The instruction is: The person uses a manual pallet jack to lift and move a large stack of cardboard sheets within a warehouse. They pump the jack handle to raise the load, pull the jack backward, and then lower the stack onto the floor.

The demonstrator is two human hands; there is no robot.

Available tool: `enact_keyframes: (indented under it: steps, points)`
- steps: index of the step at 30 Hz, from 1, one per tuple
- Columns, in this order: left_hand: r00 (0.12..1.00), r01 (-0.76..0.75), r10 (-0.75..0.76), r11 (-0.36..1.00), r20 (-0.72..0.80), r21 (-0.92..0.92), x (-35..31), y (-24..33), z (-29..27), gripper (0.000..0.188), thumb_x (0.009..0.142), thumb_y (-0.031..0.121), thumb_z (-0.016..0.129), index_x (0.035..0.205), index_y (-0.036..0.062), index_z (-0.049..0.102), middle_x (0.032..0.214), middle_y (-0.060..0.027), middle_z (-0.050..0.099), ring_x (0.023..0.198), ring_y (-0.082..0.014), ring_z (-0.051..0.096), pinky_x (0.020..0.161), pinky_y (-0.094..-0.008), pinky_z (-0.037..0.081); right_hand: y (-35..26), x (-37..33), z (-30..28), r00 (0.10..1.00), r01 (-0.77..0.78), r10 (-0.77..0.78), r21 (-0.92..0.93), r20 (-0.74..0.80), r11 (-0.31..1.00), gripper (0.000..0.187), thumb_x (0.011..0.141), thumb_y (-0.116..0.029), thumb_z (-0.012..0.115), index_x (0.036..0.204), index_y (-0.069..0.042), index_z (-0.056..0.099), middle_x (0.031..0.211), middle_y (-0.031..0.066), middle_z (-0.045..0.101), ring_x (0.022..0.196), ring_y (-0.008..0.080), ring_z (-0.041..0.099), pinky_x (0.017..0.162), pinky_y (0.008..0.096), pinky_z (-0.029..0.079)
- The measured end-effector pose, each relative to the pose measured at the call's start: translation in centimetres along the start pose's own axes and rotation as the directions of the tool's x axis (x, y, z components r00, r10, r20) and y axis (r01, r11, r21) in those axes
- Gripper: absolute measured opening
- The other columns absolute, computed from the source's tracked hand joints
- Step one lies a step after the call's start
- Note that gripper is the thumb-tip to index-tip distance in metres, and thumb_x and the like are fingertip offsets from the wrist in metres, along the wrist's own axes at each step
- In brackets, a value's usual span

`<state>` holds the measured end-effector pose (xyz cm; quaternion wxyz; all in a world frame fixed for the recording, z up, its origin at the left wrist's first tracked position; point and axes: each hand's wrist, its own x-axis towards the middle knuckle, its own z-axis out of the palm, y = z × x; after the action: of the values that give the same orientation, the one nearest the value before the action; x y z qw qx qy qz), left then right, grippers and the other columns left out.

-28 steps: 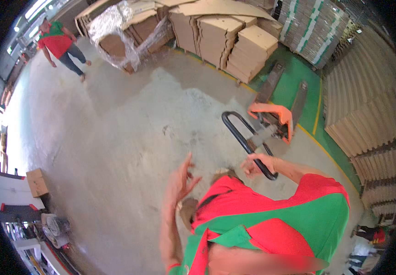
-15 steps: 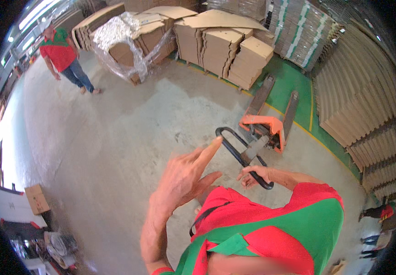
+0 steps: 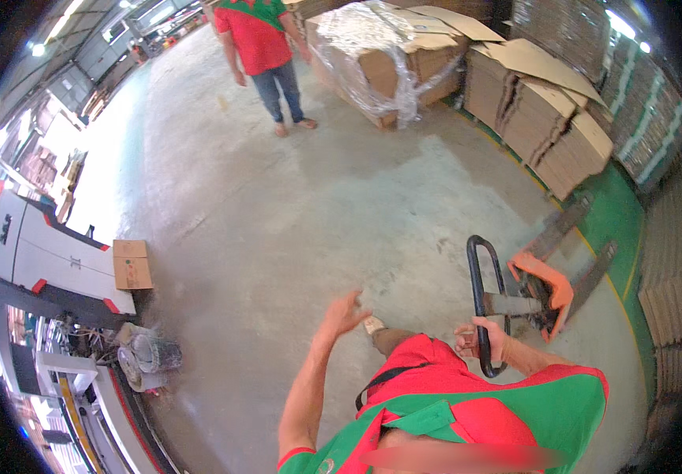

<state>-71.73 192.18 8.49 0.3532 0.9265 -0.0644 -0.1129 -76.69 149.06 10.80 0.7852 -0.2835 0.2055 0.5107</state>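
My right hand [image 3: 486, 338] grips the near end of the black loop handle [image 3: 476, 272] of a pallet jack. Behind the handle sits the orange body [image 3: 550, 288], its two dark forks [image 3: 591, 276] pointing away toward the right. In the air left of the handle, my left hand [image 3: 345, 313] holds nothing, and its fingers look loosely spread above the concrete floor [image 3: 278, 213].
A co-worker [image 3: 264, 59] in red and green stands ahead. Plastic-wrapped cardboard [image 3: 388, 67] and stacked cardboard sheets [image 3: 538, 118] stand at far right. More sheets [image 3: 667, 292] line the right. A white machine [image 3: 56, 261] and a carton [image 3: 131, 265] are at left.
The view has swung left, showing more of the white machine. My left hand has dropped lower with its pointing finger less extended. My right hand stays on the handle. The co-worker appears closer.
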Motion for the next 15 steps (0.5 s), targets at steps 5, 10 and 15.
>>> enact_keyframes:
  steps: [5, 10, 15]
  points:
    - [0.839, 0.495, -0.535, 0.828, -0.104, -0.263, -16.9, -19.1, 6.9, 0.066, 0.081, 0.039, 0.078, 0.132, 0.0004, 0.06, 0.098, -0.0181, 0.074, 0.091, -0.0269, 0.071, 0.084, -0.0416, 0.054, 0.3, 7.2, 7.6, 0.999, 0.018, -0.018, 0.008, 0.046, 1.0, 0.054, 0.097, -0.047, 0.05, 0.122, 0.0, 0.06, 0.096, 0.0146, 0.068, 0.105, 0.0348, 0.064, 0.096, 0.0451, 0.052]
    - [0.67, 0.74, -0.724, 0.669, 0.164, -0.071, -30.6, -26.1, 8.1, 0.054, 0.082, 0.037, 0.074, 0.126, 0.0058, 0.065, 0.1, -0.0202, 0.07, 0.093, -0.0338, 0.066, 0.085, -0.0452, 0.054, -1.8, 14.4, 15.0, 0.995, 0.089, -0.09, 0.035, 0.041, 0.995, 0.056, 0.098, -0.049, 0.049, 0.123, 0.0, 0.06, 0.096, 0.0144, 0.068, 0.105, 0.0357, 0.064, 0.097, 0.0453, 0.052]
    - [0.637, 0.759, -0.731, 0.651, 0.247, -0.031, -31.3, -33.5, 3.6, 0.051, 0.084, 0.04, 0.069, 0.129, 0.0149, 0.064, 0.113, -0.0202, 0.066, 0.105, -0.0352, 0.063, 0.092, -0.0487, 0.05, -3.1, 23.9, 22.0, 0.977, 0.212, -0.212, 0.044, -0.016, 0.976, 0.056, 0.098, -0.049, 0.049, 0.122, 0.001, 0.061, 0.094, 0.015, 0.068, 0.102, 0.0367, 0.064, 0.094, 0.0471, 0.054]
